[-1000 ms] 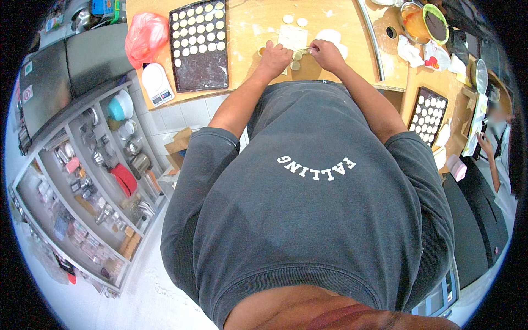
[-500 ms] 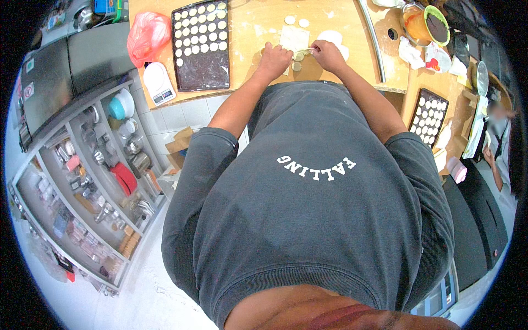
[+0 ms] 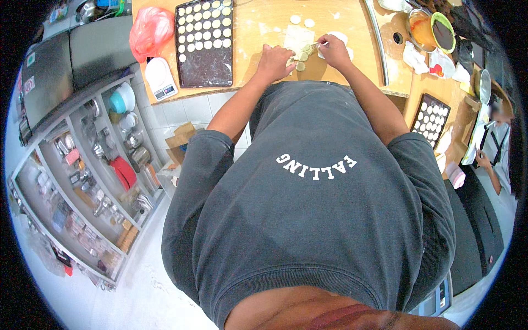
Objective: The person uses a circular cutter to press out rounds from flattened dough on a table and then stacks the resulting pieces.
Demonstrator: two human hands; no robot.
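A pale floured sheet of dough (image 3: 300,36) lies on the wooden table in front of me. Small flat dough rounds (image 3: 301,66) are clustered at its near edge, between my hands. My left hand (image 3: 275,64) rests beside the rounds with its fingers curled in; what they grip, if anything, is too small to make out. Just right of the sheet, my right hand (image 3: 333,51) is closed in a pinch, with a thin strip of dough at its fingertips. Two more dough rounds (image 3: 295,20) lie beyond the sheet. A white piece of dough (image 3: 342,37) is partly behind my right hand.
Left of my hands is a dark tray (image 3: 206,70) with rows of rounds, beside a white kitchen scale (image 3: 160,80) and a red plastic bag (image 3: 151,32). A metal rod (image 3: 377,44) lies to the right. Another filled tray (image 3: 432,119) and a co-worker's hand (image 3: 484,160) are farther right.
My right hand has drawn slightly up and to the right, away from my left hand. More of the dough rounds show between the hands. My left hand has barely moved.
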